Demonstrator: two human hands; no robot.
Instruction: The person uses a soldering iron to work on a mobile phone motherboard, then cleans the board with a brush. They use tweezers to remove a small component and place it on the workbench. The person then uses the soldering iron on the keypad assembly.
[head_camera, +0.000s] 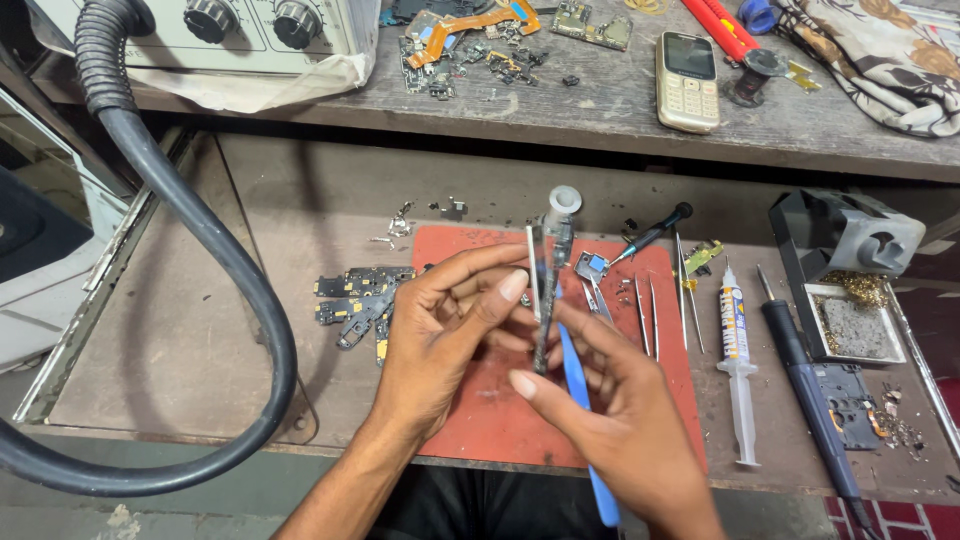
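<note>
Seen from above, two bare hands met over a red mat (480, 420) on a worn grey surface (180, 370). The left hand (440, 340) had its fingers (510, 288) closed around a thin phone part (545, 300) held upright and edge-on, too blurred to tell its kind. The right hand (620, 420) gripped a blue plastic pry tool (590, 440), its fingers curled shut round it and its tip against the phone part.

Behind the hands, on the mat, lay a small screwdriver (650, 235) and several tweezers (645, 315). Just right of the mat lay a white syringe tube (738, 370) and, beside that, a dark blue soldering iron (810, 400). A grey stand (850, 235) stood further right. Left of the mat were dark circuit pieces (360, 300). A thick black hose (200, 250) curved down the left side. On the upper shelf (600, 110) lay a beige keypad phone (687, 80) and loose circuit boards (470, 40).
</note>
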